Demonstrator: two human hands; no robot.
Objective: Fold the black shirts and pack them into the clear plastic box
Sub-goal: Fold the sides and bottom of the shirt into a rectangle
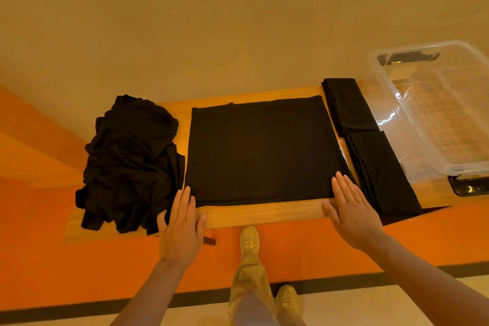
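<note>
Pressing flat, straight-fingered, the left hand [181, 225] and right hand [349, 206] rested at the near corners of a half-folded black shirt [262, 151] lying mid-table [264, 213]; soft, limp cloth, best pinched at corners. Nearby sat the empty clear plastic box [434, 111].

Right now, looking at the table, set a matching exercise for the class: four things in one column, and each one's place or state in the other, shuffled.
Things:
1. heap of unfolded black shirts
2. half-folded black shirt
3. folded black shirts
4. clear plastic box

Places or states:
A. far right, no shirts inside
B. crumpled, left end
C. flat, centre, both hands at its near corners
D. narrow stacks beside the box

Pairs: 1-B, 2-C, 3-D, 4-A
</note>
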